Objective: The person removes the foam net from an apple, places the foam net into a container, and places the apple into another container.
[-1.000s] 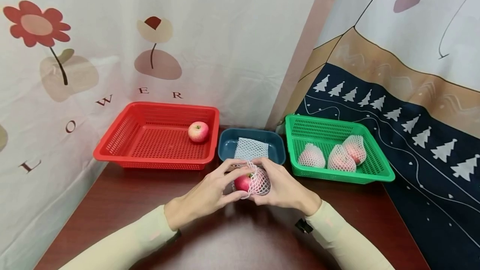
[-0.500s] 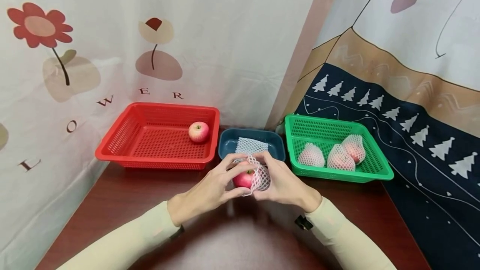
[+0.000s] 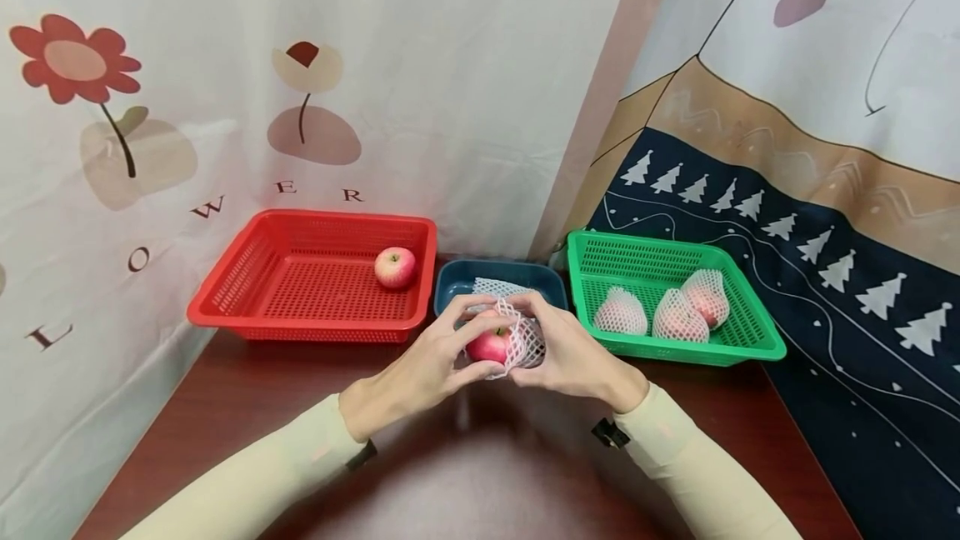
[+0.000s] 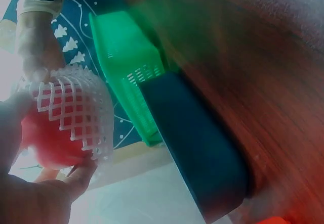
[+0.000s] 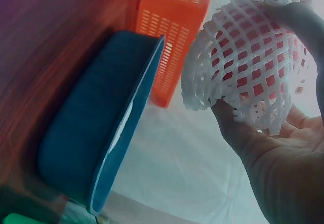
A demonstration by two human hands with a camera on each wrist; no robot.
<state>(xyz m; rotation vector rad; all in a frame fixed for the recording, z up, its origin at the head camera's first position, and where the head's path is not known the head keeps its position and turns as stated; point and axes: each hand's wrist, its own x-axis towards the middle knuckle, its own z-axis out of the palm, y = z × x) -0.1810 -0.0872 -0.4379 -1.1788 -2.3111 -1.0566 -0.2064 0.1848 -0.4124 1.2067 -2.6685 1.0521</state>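
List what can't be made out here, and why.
Head view: how many white nets lie in the blue tray; left hand, right hand and netted apple cover its near part.
Left wrist view: red basket, cut to a corner by the bottom edge.
Right wrist view: green basket, likewise cut.

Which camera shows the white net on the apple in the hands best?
The right wrist view: the white net looks biggest there, its mesh clear and mostly uncovered. In the left wrist view it hides only part of the red apple. The head view shows it small, between the left hand and right hand.
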